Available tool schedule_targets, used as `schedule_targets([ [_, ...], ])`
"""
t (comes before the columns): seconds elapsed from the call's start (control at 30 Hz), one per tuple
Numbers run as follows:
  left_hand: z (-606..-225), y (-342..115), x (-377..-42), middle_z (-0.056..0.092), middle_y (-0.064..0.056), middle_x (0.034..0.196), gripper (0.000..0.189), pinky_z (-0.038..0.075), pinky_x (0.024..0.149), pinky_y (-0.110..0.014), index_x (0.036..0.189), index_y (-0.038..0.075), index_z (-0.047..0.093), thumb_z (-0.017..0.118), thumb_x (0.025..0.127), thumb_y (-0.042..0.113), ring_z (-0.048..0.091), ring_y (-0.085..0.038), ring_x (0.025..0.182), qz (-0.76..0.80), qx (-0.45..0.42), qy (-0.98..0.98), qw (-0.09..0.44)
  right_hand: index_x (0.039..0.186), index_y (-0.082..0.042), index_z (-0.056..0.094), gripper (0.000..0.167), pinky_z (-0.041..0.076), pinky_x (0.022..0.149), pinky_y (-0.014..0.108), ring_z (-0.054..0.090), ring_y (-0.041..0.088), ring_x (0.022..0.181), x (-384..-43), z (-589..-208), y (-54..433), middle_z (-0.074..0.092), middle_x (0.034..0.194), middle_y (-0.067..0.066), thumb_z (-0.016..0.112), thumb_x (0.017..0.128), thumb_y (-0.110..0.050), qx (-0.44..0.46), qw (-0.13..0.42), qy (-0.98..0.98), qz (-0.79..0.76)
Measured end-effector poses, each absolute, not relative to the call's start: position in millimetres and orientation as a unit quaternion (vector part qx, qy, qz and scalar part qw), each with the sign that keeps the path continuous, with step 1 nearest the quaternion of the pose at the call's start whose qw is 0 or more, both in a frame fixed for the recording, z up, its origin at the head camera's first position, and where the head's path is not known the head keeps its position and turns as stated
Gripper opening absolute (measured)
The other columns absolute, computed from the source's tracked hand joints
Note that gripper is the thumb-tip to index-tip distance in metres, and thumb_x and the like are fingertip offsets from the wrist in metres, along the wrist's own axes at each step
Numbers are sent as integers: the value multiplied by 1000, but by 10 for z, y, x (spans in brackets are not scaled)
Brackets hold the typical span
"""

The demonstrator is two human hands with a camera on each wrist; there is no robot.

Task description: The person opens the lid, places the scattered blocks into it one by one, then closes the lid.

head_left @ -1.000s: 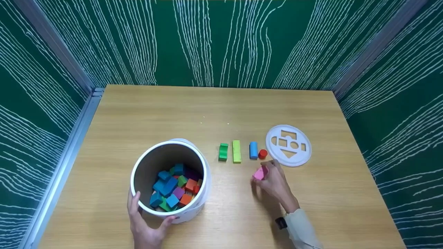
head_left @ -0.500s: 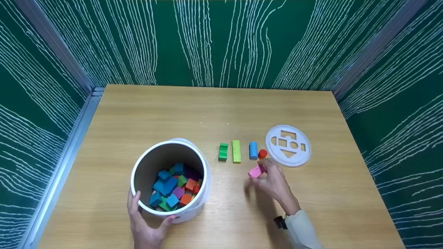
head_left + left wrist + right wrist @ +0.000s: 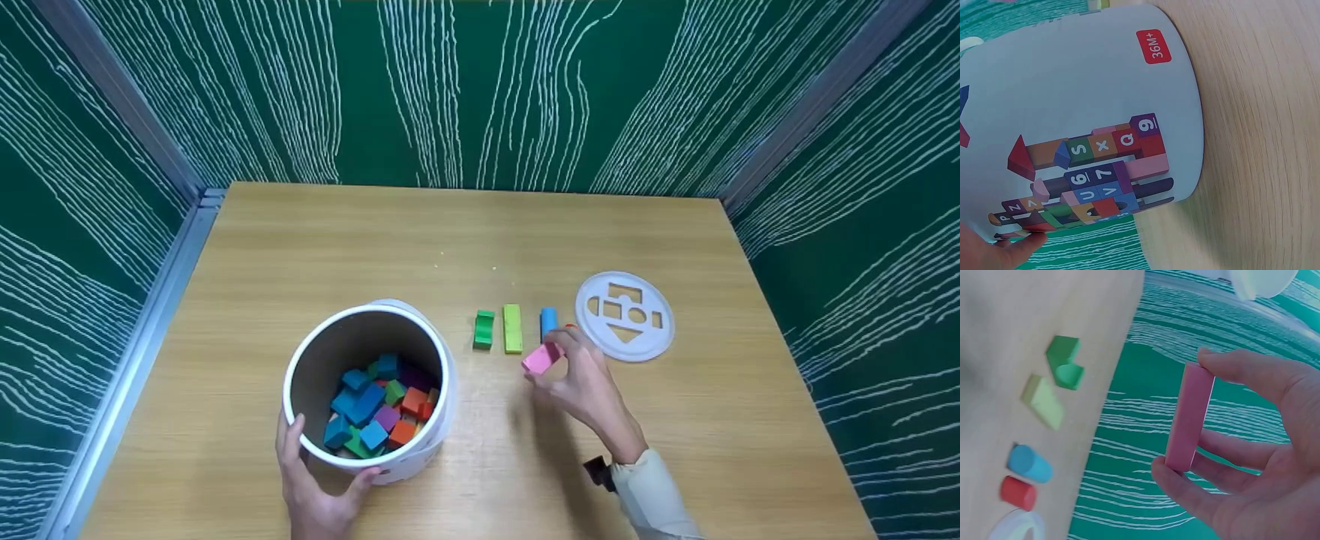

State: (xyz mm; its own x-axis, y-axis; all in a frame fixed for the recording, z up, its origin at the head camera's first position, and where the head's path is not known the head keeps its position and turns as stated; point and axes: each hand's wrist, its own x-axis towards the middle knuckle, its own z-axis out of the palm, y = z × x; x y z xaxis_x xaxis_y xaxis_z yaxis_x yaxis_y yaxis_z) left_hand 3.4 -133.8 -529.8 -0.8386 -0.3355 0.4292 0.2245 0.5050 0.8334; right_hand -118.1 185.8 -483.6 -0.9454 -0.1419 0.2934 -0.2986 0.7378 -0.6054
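Note:
My left hand (image 3: pixel 322 495) grips the near side of a white bucket (image 3: pixel 444 420), thumb and fingers spread apart on its wall. In the left wrist view, the bucket (image 3: pixel 1089 73) has a printed castle of lettered blocks and my fingertips (image 3: pixel 1026 247) reach its edge. My right hand (image 3: pixel 589 386) pinches a pink rectangular block (image 3: pixel 541 358) by its ends above the table. The right wrist view has this block (image 3: pixel 1189 417) between thumb and fingers. Behind it lie a blue cylinder (image 3: pixel 549 322) and a red cylinder (image 3: pixel 571 325), both partly hidden by the right hand.
A green block with a curved notch (image 3: pixel 484 330) and a yellow-green block (image 3: pixel 512 328) lie right of the bucket. A round white lid with shaped holes (image 3: pixel 625 283) rests at the right. Several coloured blocks (image 3: pixel 367 405) fill the bucket's bottom. Patterned green panels surround the table (image 3: pixel 360 240).
My right hand has moved left and slightly away from me with the pink block, now overlapping the cylinders in the head view. The left hand and bucket have stayed put.

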Motion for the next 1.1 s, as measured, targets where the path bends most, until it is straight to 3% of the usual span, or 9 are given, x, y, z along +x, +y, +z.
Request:
schedule_targets([
  [0.2, -5264, -1328, 28, 20, -16, 152, 100, 32, 104, -56, 144, 7, 26, 87, 66, 16, 24, -32, 134, -489, 38, -825, 280, 103, 0, 65, 47, 51, 90, 40, 57, 28, 104, -1174, -4678, 1746, 62, 104, 12, 87, 65, -18, 128, 117, -925, 337],
  [0.33, -5258, -1326, 29, 20, -16, 152, 100, 29, 110, -32, 144, 7, 26, 87, 65, 17, 25, -32, 133, -486, 36, -826, 283, 103, 0, 65, 47, 47, 95, 43, 55, 30, 111, -1164, -4592, 1685, 62, 106, 12, 87, 65, -19, 133, 120, -925, 334],
  [0.43, -5257, -1329, 31, 20, -17, 152, 101, 24, 107, -15, 144, 7, 26, 87, 65, 16, 26, -33, 133, -483, 37, -827, 283, 104, -1, 66, 48, 50, 90, 40, 56, 27, 105, -1151, -4535, 1638, 62, 107, 11, 87, 66, -20, 137, 122, -925, 333],
  [0.53, -5253, -1330, 33, 20, -16, 152, 101, 24, 107, -15, 144, 7, 25, 87, 65, 14, 25, -34, 133, -483, 39, -828, 280, 107, -1, 65, 50, 51, 84, 37, 57, 25, 99, -1136, -4477, 1589, 62, 109, 10, 86, 66, -22, 143, 125, -925, 330],
  [0.63, -5245, -1330, 33, 19, -16, 153, 100, 31, 109, -37, 144, 7, 25, 87, 65, 12, 25, -34, 133, -488, 42, -827, 274, 109, -2, 65, 51, 51, 82, 37, 57, 25, 98, -1122, -4421, 1541, 62, 110, 10, 86, 68, -23, 146, 125, -925, 327],
  [0.73, -5254, -1336, 33, 19, -16, 152, 102, 32, 109, -37, 144, 7, 25, 87, 63, 10, 23, -28, 135, -491, 38, -826, 275, 108, -2, 66, 51, 49, 86, 39, 57, 26, 99, -1128, -4372, 1494, 62, 111, 10, 86, 67, -25, 156, 140, -922, 324],
  [0.87, -5262, -1333, 33, 21, -17, 152, 103, 26, 106, -15, 144, 6, 26, 88, 61, 10, 23, -22, 135, -486, 36, -827, 281, 106, -2, 67, 49, 45, 88, 42, 57, 28, 102, -1134, -4321, 1429, 62, 111, 11, 86, 67, -25, 173, 157, -917, 324],
  [0.93, -5251, -1328, 36, 20, -16, 152, 102, 26, 108, -18, 144, 7, 26, 88, 62, 11, 24, -27, 135, -486, 39, -827, 279, 106, -3, 67, 49, 46, 89, 41, 57, 27, 102, -1129, -4292, 1394, 62, 112, 11, 86, 67, -25, 179, 157, -915, 326],
  [1.1, -5224, -1316, 49, 19, -14, 153, 100, 33, 105, -51, 145, 9, 25, 86, 65, 14, 24, -33, 134, -487, 52, -828, 272, 108, -2, 66, 50, 50, 87, 36, 56, 24, 102, -1118, -4211, 1294, 61, 112, 10, 86, 67, -25, 193, 157, -911, 330],
])
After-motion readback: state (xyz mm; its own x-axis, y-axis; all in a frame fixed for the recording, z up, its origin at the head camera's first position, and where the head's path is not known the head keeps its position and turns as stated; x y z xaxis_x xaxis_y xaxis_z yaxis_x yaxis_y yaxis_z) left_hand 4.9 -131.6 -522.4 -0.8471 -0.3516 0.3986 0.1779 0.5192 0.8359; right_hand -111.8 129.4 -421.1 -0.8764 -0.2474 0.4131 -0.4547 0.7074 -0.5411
